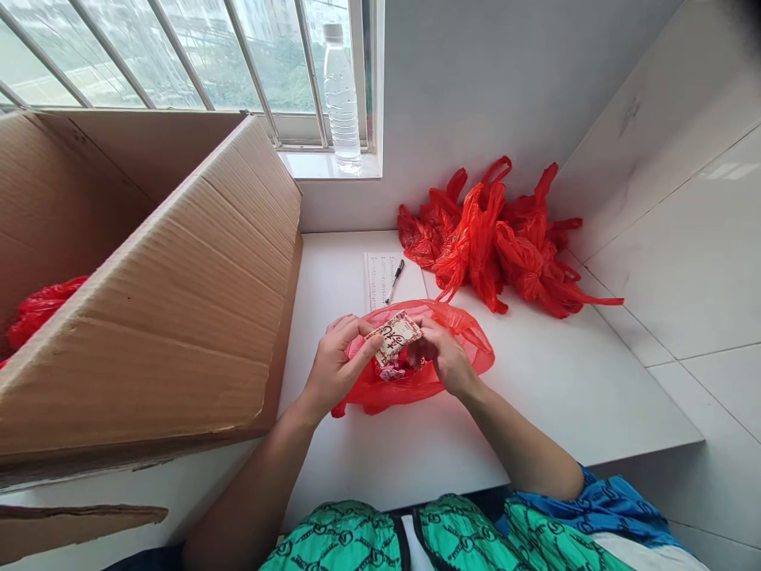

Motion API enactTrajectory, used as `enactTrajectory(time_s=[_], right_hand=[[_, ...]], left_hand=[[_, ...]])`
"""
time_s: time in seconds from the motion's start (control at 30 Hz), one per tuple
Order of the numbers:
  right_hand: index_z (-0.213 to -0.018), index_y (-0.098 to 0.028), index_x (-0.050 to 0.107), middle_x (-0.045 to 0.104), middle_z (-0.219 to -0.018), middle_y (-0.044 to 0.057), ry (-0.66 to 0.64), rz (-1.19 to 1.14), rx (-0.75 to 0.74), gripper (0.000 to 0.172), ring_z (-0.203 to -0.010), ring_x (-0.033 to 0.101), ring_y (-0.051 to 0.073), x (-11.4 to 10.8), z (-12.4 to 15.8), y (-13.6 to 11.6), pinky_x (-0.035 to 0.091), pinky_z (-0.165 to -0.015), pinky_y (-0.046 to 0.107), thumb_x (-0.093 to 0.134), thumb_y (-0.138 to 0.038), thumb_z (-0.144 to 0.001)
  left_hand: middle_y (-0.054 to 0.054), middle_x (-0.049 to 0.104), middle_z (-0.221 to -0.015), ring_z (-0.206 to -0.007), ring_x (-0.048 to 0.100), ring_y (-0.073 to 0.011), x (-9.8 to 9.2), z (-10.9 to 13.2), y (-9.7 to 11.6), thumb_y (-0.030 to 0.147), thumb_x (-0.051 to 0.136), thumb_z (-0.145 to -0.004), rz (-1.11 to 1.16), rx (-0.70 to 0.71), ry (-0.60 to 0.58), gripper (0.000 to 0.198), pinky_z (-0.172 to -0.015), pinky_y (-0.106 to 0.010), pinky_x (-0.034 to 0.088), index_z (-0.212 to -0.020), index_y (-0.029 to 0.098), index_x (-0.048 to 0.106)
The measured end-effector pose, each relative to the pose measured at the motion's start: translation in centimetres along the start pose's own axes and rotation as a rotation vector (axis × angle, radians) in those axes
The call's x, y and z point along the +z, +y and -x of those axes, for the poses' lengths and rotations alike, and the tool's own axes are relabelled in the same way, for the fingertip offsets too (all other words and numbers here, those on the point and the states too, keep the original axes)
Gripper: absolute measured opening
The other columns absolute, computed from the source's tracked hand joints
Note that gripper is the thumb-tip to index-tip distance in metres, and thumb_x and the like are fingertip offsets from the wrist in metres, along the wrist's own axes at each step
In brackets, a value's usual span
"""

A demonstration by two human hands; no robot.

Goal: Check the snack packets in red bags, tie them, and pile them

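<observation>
A small cream-coloured box with red printed lettering and a patterned border (395,335) is held over an opened red plastic bag (469,337). My left hand (342,353) pinches its left side between thumb and fingers. At the box's right end is my right hand (445,353), fingers curled and partly hidden behind and below it; whether they grip the box or something under it is unclear. Small red and pink wrapped items (393,368) lie in the bag just beneath the box. The bag rests spread open on the white tabletop (392,460).
A large open cardboard box (196,293) stands on the left, with a red plastic bag (44,305) inside. Several knotted red bags (487,238) are heaped at the back right. Behind the opened bag lie a printed sheet (377,277) and a pen (395,281). A water bottle (342,103) stands on the windowsill.
</observation>
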State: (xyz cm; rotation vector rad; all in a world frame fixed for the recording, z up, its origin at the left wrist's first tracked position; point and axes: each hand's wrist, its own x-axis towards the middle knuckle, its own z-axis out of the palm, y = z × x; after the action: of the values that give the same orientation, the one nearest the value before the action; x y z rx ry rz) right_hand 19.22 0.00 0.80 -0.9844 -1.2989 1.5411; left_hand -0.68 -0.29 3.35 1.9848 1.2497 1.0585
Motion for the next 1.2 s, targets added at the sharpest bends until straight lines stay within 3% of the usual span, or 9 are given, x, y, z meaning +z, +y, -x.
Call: enactTrajectory(time_s=[0.1,0.2,0.3,0.5,1.2], right_hand=[[-0.091,-0.022,0.06,0.061,-0.076,0.001,0.033,-0.024,-0.015,0.04,-0.058,0.052,0.014,-0.09,-0.06,-0.12,0.044,-0.056,0.028,0.035,-0.053,-0.095],[-0.073,-0.022,0.052,0.056,-0.064,-0.002,0.056,0.016,-0.052,0.035,-0.056,0.051,0.013,0.18,0.08,-0.2,0.043,-0.057,0.026,0.054,-0.053,-0.091],[-0.07,-0.021,0.053,0.059,-0.065,-0.002,-0.043,0.031,-0.064,0.034,-0.059,0.053,0.013,0.48,0.34,-0.46,0.044,-0.061,0.027,0.058,-0.048,-0.091],[-0.075,-0.018,0.065,0.066,-0.072,0.001,-0.225,0.047,-0.029,0.032,-0.065,0.057,0.013,0.64,0.71,-0.5,0.046,-0.065,0.027,0.057,-0.045,-0.092],[-0.077,-0.016,0.066,0.066,-0.074,0.003,-0.325,0.015,-0.025,0.031,-0.068,0.06,0.014,0.7,0.87,0.1,0.049,-0.068,0.027,0.057,-0.041,-0.093]], left_hand=[[0.0,0.062,-0.076,-0.076,0.057,-0.0167,-0.3,-0.1,-0.14,0.043,0.055,-0.093,-0.015,-0.038,-0.012,0.028,-0.091,-0.035,0.047,-0.075,0.021,0.058],[0.0,0.062,-0.073,-0.07,0.058,-0.0155,-0.35,-0.09,-0.21,0.044,0.058,-0.091,0.071,-0.142,0.049,0.029,-0.074,-0.029,0.049,-0.077,0.02,0.06],[0.0,0.063,-0.073,-0.068,0.058,-0.0142,-0.25,-0.06,-0.19,0.044,0.058,-0.091,0.175,-0.198,0.114,0.029,-0.066,-0.025,0.048,-0.079,0.019,0.063],[0.001,0.066,-0.074,-0.071,0.058,-0.0131,-0.17,-0.02,-0.16,0.041,0.063,-0.089,0.186,-0.21,0.184,0.025,-0.067,-0.023,0.046,-0.079,0.018,0.066],[0.002,0.065,-0.071,-0.069,0.056,-0.0122,0.0,0.1,-0.36,0.038,0.061,-0.09,0.052,-0.159,0.146,0.026,-0.069,-0.024,0.043,-0.074,0.018,0.065]])
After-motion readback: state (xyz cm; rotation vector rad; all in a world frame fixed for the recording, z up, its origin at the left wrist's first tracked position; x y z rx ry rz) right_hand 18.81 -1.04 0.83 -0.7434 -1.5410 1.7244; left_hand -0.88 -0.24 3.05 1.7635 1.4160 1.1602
